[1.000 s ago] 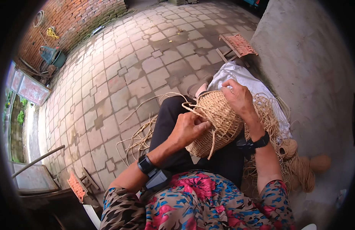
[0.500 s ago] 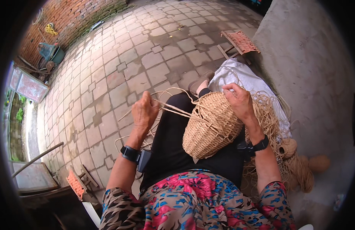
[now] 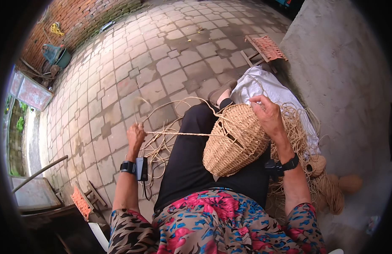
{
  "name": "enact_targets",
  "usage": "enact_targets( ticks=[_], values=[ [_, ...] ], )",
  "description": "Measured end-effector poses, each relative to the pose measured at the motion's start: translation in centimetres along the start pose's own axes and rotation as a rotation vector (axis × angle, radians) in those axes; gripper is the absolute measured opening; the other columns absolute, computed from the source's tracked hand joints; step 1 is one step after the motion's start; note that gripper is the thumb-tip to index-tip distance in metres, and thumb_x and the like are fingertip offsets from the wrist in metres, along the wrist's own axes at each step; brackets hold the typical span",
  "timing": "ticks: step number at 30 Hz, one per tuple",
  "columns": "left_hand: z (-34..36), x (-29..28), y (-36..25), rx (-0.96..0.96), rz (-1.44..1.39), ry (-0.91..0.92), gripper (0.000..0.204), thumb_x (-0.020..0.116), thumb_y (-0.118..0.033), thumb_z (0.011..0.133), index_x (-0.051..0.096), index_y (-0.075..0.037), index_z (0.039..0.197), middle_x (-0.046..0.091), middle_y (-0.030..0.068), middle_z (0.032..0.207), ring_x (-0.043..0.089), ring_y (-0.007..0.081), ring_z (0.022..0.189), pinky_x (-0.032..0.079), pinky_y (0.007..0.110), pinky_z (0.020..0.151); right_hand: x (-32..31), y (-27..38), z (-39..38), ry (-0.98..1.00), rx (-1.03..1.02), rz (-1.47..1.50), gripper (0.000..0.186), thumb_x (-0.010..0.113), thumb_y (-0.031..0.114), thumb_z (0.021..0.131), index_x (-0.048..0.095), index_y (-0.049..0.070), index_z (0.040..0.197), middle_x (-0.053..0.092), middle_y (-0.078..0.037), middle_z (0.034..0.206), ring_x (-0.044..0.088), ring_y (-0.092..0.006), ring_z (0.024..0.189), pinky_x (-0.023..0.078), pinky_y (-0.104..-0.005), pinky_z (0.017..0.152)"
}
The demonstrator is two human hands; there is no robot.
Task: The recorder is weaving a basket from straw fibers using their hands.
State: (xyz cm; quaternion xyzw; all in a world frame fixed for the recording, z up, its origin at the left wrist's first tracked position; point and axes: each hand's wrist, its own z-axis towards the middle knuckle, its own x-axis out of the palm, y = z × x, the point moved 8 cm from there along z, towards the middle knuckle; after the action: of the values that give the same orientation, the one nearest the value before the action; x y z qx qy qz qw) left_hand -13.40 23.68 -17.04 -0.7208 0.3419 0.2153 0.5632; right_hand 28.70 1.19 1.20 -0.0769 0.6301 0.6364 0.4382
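A woven straw basket (image 3: 232,148) lies tilted on its side across my lap, held at its upper right by my right hand (image 3: 267,114), whose fingers grip its edge. My left hand (image 3: 136,134), out to the left over the paving, pinches a twisted straw cord (image 3: 179,133) that runs taut to the basket's side. A looser loop of cord arches above it from the basket's top. A tangle of cord (image 3: 293,127) lies on a white sack (image 3: 263,80) at my right, with balls of cord (image 3: 350,183) below. More loose strands (image 3: 160,152) hang beside my left leg.
Small folding stools with orange webbing stand at upper right (image 3: 265,47) and lower left (image 3: 81,203). A grey wall (image 3: 335,84) rises close at my right. A brick wall (image 3: 77,25), a green bucket (image 3: 63,57) and leaning boards (image 3: 29,89) line the far left of the paved yard.
My left hand has moved from the basket out to the left and slightly down, drawing the cord straight. My right hand has stayed on the basket, shifting slightly down and right.
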Motion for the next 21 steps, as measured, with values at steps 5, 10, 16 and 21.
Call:
enact_targets(
  ticks=[5, 10, 16, 21],
  values=[
    [-3.3, -3.4, -5.6, 0.223, 0.419, -0.391, 0.048, 0.06, -0.051, 0.086, 0.069, -0.004, 0.089, 0.067, 0.0197, 0.089, 0.066, 0.0303, 0.087, 0.05, 0.041, 0.077, -0.6, -0.1, -0.3, -0.047, 0.025, 0.026, 0.026, 0.059, 0.023, 0.087, 0.063, 0.007, 0.107, 0.063, -0.018, 0.07, 0.065, -0.0284, 0.066, 0.048, -0.0378, 0.063],
    [-9.0, 4.1, -20.5, 0.573, -0.135, 0.099, 0.039, 0.063, -0.043, 0.084, 0.071, -0.006, 0.093, 0.067, 0.0148, 0.092, 0.064, 0.0286, 0.085, 0.049, 0.039, 0.076, 0.0, 1.0, 1.2, 0.188, 0.005, -0.166, 0.028, 0.057, 0.024, 0.086, 0.062, 0.006, 0.106, 0.065, -0.021, 0.077, 0.065, -0.0373, 0.076, 0.049, -0.042, 0.07],
    [-12.6, 10.4, -25.2, 0.569, -0.267, 0.427, 0.031, 0.065, -0.029, 0.086, 0.067, 0.001, 0.094, 0.067, 0.0122, 0.078, 0.063, 0.0209, 0.07, 0.05, 0.032, 0.065, 1.2, 0.2, 1.5, 0.176, 0.103, -0.147, 0.026, 0.059, 0.028, 0.084, 0.064, 0.008, 0.1, 0.067, -0.021, 0.087, 0.065, -0.0377, 0.086, 0.049, -0.0418, 0.076],
    [-12.4, 9.6, -24.2, 0.614, -0.224, 0.16, 0.019, 0.061, -0.02, 0.085, 0.062, -0.001, 0.082, 0.065, 0.0182, 0.071, 0.065, 0.0363, 0.073, 0.049, 0.044, 0.068, 1.0, 0.8, 1.6, 0.044, 0.088, -0.197, 0.023, 0.059, 0.031, 0.084, 0.067, 0.012, 0.094, 0.068, -0.017, 0.082, 0.066, -0.0368, 0.08, 0.05, -0.0421, 0.073]
  ],
)
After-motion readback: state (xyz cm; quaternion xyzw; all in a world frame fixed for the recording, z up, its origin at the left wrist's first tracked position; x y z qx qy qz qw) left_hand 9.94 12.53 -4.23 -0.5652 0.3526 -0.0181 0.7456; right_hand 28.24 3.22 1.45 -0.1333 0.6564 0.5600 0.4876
